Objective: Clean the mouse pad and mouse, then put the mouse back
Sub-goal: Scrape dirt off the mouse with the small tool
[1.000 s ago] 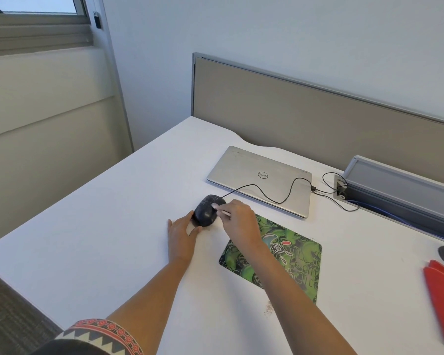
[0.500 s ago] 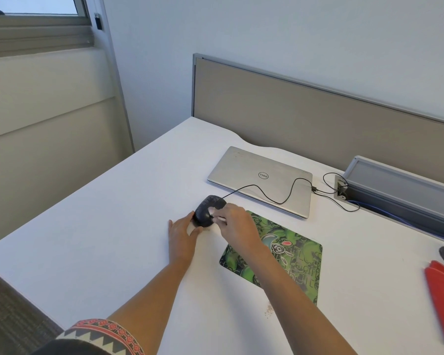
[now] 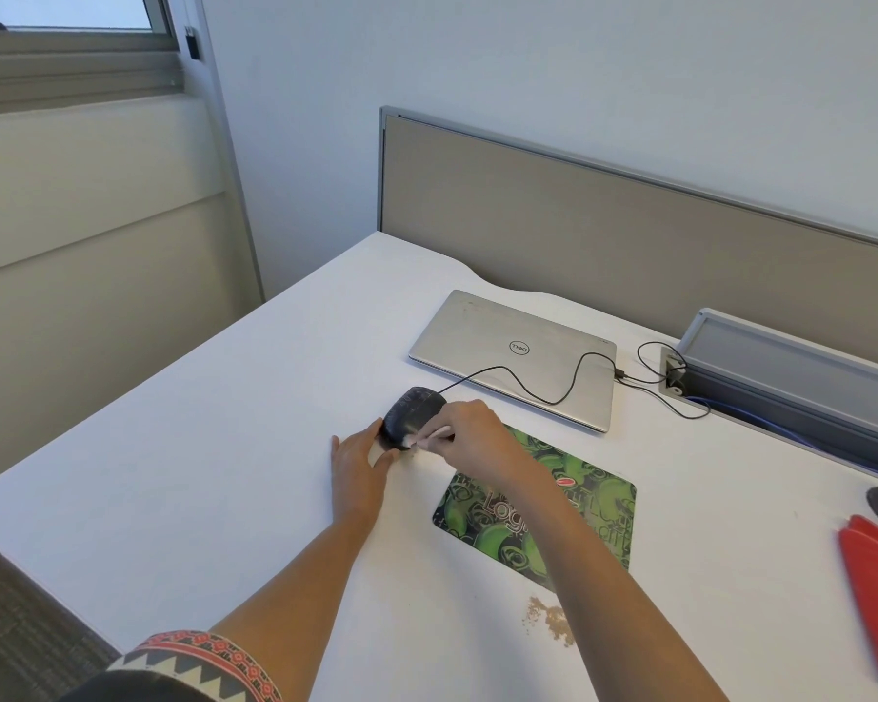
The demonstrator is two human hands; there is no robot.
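At mid-frame the left hand (image 3: 358, 461) lies flat on the desk (image 3: 224, 448), its straight fingers bracing the mouse (image 3: 412, 412), which sits just left of the mouse pad (image 3: 586, 519). The right hand (image 3: 472, 433) pinches a white swab (image 3: 427, 441). The swab's tip has slid toward the mouse's near end.

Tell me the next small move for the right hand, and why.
Probably draw the pale swab-like thing along the near edge of the mouse. The right hand pinches it against the mouse, which the left hand braces on the table, off the mouse pad. Wiping looks unfinished, so putting it back seems premature.
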